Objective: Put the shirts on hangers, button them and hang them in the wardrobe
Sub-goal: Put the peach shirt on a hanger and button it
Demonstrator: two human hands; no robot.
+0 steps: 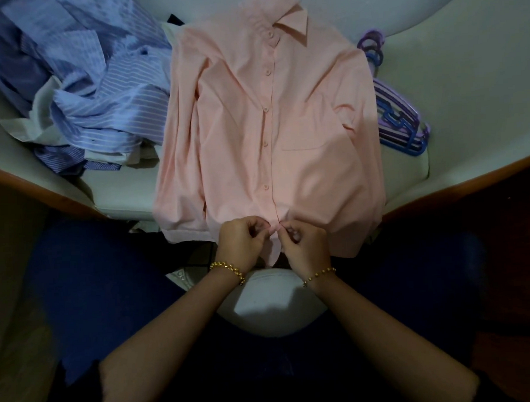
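At the near edge of the white padded surface (465, 85), right in front of the seated person, the pink shirt (300, 123) lies flat, front up. Its collar (292, 22) is at the far end & the hem hangs a bit over the wooden rim (469, 178).

Both hands are at the very bottom of the front placket, close together, fingertips nearly touching. L hand (239, 241) has its fingers curled, thumb & forefinger pinching the cloth on its side of the opening. R hand (306, 243) pinches the opposite edge the same way. Can't tell if a button sits btw the fingertips: too small, and the fingers cover it.

Above the hands a row of buttons (265, 109) runs up to the collar, & the front looks closed along that line. The chest pocket (306, 159) is on the R half. Both sleeves lie down along the body. Can't tell if a hanger is inside.

There's a gold chain bracelet (227, 267) on the L wrist and a thinner bead bracelet (320, 274) on the R.

L of the pink shirt, touching it, is a rumpled pile of blue striped shirts (101, 95). On the R, just beside the sleeve, is a stack of purple & blue plastic hangers (401, 119).
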